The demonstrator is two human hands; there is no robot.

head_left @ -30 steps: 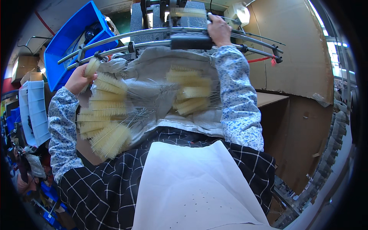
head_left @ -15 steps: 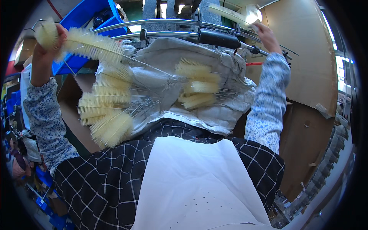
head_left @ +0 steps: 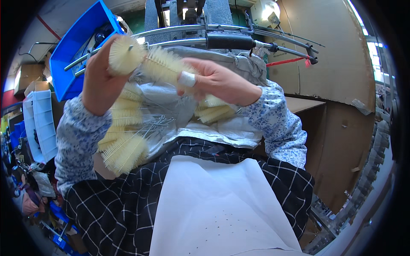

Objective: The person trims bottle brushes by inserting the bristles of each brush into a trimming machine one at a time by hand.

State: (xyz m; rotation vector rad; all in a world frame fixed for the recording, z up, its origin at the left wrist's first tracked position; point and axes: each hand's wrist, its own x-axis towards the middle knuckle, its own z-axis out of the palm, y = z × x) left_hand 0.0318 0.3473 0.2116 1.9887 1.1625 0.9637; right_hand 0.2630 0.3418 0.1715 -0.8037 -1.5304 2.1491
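My left hand [head_left: 100, 81] is closed around pale yellow bristle brushes; the round end of a brush [head_left: 124, 55] sticks out beside its thumb. From there a length of bristles [head_left: 162, 65] runs right to my right hand [head_left: 222, 83], whose fingers wrap that end. Whether this is one brush or several I cannot tell. White tape [head_left: 186, 79] covers one digit of my right hand. Below my left hand lies a pile of similar brushes [head_left: 128, 154] with looped wire handles. A smaller brush pile [head_left: 215, 113] rests under my right hand, partly hidden by it.
A grey-white cloth [head_left: 188, 132] lies under the brush piles. Beyond it run metal rods with a black roller [head_left: 230, 42]. A blue bin [head_left: 64, 64] stands at far left, above a white rack [head_left: 40, 126]. Cardboard [head_left: 329, 55] stands at right.
My left hand has come inward to the right with its brush. My right hand has moved left from the far upper right onto the bristles beside it.
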